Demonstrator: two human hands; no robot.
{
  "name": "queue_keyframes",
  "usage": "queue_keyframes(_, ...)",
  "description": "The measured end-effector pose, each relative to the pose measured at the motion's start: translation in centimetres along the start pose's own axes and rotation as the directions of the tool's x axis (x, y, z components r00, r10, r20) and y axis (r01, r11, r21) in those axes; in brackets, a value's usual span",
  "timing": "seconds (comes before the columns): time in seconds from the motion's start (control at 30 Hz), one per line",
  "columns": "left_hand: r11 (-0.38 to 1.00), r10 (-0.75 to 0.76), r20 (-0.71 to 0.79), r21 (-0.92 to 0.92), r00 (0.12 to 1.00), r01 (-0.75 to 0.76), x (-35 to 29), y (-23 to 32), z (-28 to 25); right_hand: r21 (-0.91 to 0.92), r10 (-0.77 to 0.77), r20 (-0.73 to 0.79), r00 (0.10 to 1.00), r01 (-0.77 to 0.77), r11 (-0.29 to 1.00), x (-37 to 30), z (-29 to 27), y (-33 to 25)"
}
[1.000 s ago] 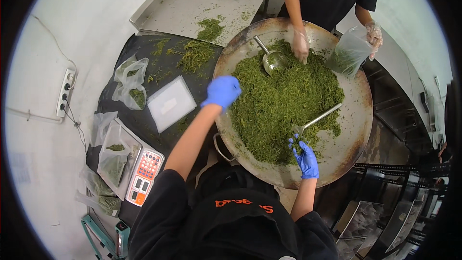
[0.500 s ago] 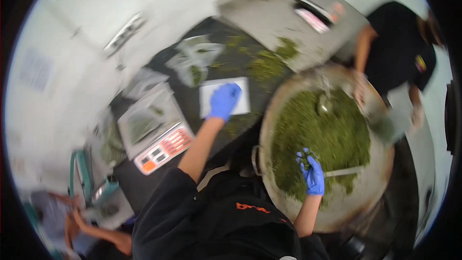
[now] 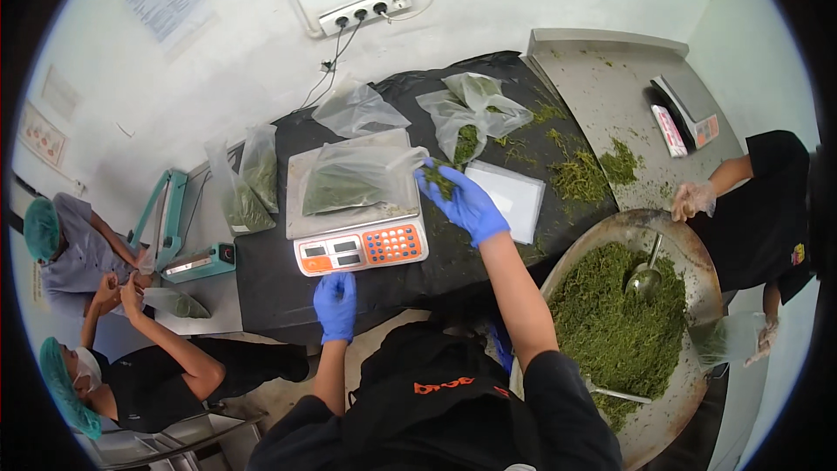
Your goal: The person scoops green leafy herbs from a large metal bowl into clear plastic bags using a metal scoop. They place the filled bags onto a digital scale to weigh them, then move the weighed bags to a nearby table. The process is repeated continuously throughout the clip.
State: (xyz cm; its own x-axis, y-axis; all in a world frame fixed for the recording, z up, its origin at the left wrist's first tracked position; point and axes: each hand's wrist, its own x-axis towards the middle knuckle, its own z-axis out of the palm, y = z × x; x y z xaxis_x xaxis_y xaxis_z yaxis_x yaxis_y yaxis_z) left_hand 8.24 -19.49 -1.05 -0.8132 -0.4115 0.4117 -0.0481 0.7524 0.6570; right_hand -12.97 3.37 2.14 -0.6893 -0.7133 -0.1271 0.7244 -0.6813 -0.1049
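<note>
Being gripped in the right hand (image 3: pixel 464 208), shredded greens (image 3: pixel 443 180) were held beside a plastic bag (image 3: pixel 353 183); the left hand (image 3: pixel 336 305) was curled closed.

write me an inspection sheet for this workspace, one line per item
Surface: black table cover, strewn with loose green shreds.
Job's things: clear bag with green contents, lying on the scale; wide pan of shreds at right.
Clutter: flat white stack beside the right grip; more bags behind.
Grips: right holds a small clump by the bag's end, contact unclear; left grip curled shut at the scale's front, nothing seen in it.
Cables: from the wall power strip down behind the table.
Surroundings: one co-worker by the pan, two people at left near a teal sealer.
</note>
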Motion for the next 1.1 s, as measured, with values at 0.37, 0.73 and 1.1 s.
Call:
queue_keyframes(0.37, 0.993, -0.113, 0.009, -0.037, 0.994, 0.114, -2.5, -3.2, -1.0, -0.686, 0.2, -0.217, 0.956, -0.295, 0.665, 10.7, 2.7, 1.7)
queue_keyframes(0.73, 0.991, -0.084, 0.094, -0.094, 0.992, 0.093, -0.3, -0.6, 1.2, -0.922, -0.488, -0.214, 0.846, -0.01, 0.387, -12.6, 3.6, -1.6)
queue_keyframes(1.1, 0.994, 0.105, 0.341, -0.067, 0.934, -0.087, -1.1, 2.2, 5.1, -0.451, -0.993, 0.076, 0.087, -0.886, -0.112, -35.4, -19.1, 5.1)
